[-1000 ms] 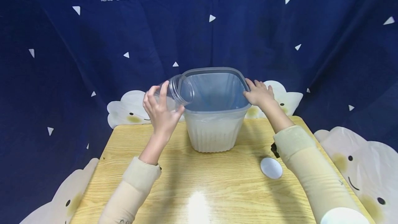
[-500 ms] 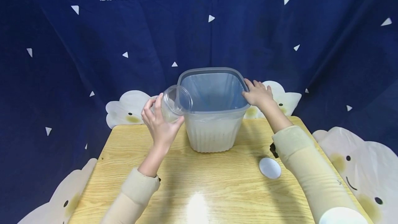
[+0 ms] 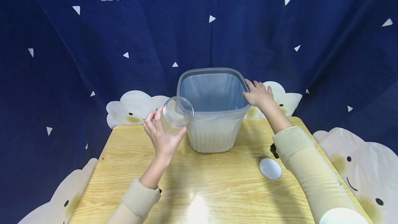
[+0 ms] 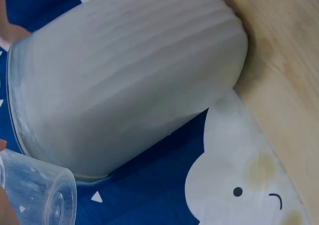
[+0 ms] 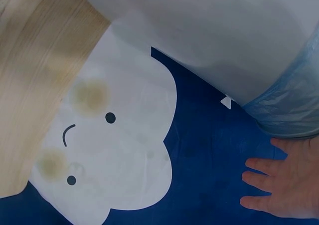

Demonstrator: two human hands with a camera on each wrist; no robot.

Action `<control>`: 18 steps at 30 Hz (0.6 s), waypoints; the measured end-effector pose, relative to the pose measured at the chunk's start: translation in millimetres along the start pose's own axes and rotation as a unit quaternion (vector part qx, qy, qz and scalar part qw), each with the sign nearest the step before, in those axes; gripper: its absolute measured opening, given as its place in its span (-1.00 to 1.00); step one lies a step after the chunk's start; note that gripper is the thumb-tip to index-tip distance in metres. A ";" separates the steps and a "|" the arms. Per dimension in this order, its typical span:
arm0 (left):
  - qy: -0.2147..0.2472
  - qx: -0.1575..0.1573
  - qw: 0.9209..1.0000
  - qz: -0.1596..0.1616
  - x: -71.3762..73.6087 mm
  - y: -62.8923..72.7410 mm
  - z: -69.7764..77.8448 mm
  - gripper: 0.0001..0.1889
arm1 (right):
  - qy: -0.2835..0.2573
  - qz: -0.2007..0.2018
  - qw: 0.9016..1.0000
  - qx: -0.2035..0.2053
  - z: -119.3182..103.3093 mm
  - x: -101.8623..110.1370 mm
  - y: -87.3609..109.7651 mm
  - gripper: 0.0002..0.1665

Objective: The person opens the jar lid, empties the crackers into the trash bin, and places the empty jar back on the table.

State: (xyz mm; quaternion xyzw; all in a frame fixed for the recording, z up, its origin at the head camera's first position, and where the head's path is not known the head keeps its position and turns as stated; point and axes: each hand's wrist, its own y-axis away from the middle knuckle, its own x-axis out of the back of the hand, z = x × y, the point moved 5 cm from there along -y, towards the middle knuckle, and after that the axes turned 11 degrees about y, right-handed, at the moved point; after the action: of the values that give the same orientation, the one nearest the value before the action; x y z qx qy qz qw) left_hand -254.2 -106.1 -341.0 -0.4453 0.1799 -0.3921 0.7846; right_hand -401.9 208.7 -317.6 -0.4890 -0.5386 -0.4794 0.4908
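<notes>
My left hand [image 3: 163, 136] grips a clear plastic jar [image 3: 177, 115] around its side, thumb low and fingers over the left. The jar is tilted with its open mouth up and to the right, at the bin's left front; part of it shows in the left wrist view. The white ribbed trash bin [image 3: 214, 132], with a grey rim and a bluish bag liner [image 3: 214, 91], stands upright on the table. My right hand [image 3: 258, 93] rests at the bin's right rim; in the right wrist view its fingers [image 5: 261, 182] are spread and straight.
A round white lid [image 3: 270, 168] lies on the wooden table [image 3: 130, 182] at the right. Behind the table hangs a dark blue curtain [image 3: 149, 37] with white triangles, and smiling cloud shapes [image 3: 133, 108] border the table's edges.
My left hand has lowered the jar from beside the bin's rim, and its mouth has turned from sideways to more upward. The right hand stays at the rim.
</notes>
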 end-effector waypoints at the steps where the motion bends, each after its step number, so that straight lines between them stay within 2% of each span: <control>1: 0.000 0.002 1.000 -0.001 0.3 2.6 -0.4 -0.07 | -0.001 0.000 1.000 0.000 0.0 -0.1 0.0 -0.26; 18: 0.025 0.015 1.000 -0.008 5.4 39.4 -4.0 -0.08 | 0.002 -0.001 1.000 0.000 -1.0 0.8 1.8 -0.26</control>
State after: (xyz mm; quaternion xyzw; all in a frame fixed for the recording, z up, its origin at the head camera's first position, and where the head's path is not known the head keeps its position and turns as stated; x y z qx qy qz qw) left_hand -235.4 -100.8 -375.8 -0.4251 0.1896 -0.4121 0.7833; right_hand -400.1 207.8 -316.6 -0.4878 -0.5379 -0.4810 0.4913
